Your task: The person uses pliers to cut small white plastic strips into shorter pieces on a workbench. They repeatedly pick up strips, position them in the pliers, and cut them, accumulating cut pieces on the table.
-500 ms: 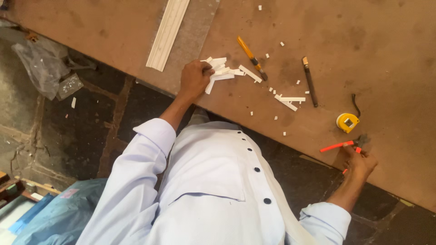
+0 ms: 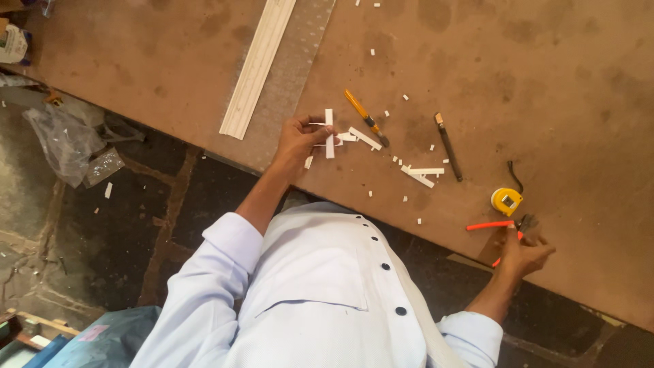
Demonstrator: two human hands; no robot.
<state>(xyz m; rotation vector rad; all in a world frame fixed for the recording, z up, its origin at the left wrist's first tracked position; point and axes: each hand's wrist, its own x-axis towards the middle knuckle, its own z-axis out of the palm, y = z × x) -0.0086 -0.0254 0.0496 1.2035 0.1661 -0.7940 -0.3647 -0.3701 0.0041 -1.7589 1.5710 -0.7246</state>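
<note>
My left hand (image 2: 296,140) is closed around a few short white strip pieces (image 2: 330,133), held just above the brown board table (image 2: 545,82) near its front edge. More white offcuts (image 2: 424,174) lie to the right of that hand. At the table's near right edge my right hand (image 2: 523,253) grips orange-handled pliers (image 2: 492,225), whose jaws sit beside a yellow tape measure (image 2: 507,201). A yellow-handled tool (image 2: 364,116) and a dark, slim tool (image 2: 448,146) lie between the two hands.
A long white moulding strip (image 2: 257,68) lies on a clear plastic sheet (image 2: 303,61) at the left of the table. Crumpled plastic (image 2: 65,140) and scraps lie on the dark stone floor (image 2: 177,204). Small white chips dot the board.
My left hand has gathered the white pieces off the pile and now holds them upright. My right hand stays on the pliers.
</note>
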